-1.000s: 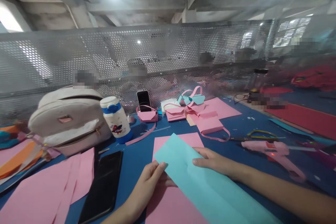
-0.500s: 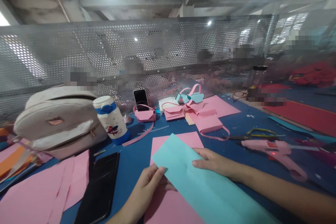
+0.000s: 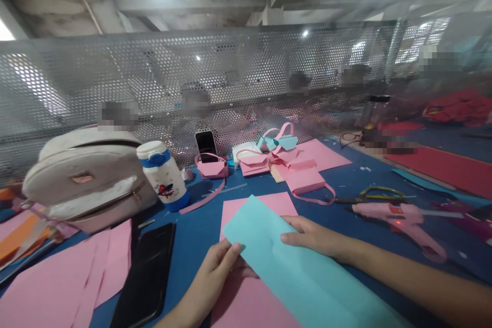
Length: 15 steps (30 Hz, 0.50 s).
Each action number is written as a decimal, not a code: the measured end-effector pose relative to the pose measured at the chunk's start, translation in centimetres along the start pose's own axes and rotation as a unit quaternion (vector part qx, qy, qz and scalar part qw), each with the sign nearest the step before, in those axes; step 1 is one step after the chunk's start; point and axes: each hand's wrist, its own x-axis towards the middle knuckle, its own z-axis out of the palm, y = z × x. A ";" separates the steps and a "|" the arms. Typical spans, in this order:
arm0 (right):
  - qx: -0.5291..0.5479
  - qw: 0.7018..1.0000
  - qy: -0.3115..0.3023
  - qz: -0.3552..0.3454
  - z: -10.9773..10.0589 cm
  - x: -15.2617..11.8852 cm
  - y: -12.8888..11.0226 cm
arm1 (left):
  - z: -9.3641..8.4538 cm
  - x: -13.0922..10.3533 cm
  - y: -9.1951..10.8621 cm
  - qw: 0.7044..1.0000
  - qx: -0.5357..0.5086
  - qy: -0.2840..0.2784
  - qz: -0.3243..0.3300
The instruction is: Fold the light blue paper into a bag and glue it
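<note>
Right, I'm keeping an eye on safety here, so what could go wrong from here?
The pink glue gun shows a red light and lies just beyond the right forearm; if it is hot, a stray move might bring a burn. The turquoise sheet, held by the left hand and right hand, could crease if they pull unevenly.
</note>
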 end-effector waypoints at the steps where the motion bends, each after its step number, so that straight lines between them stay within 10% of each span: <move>1: -0.002 1.000 0.001 0.000 0.0 0.0 0.0 | 0.1 0.0 0.1 1.000 0.000 0.000 -0.001; 15: -0.017 1.000 -0.002 0.004 0.1 -0.2 -0.4 | -0.2 0.1 -0.1 1.000 -0.021 -0.013 0.005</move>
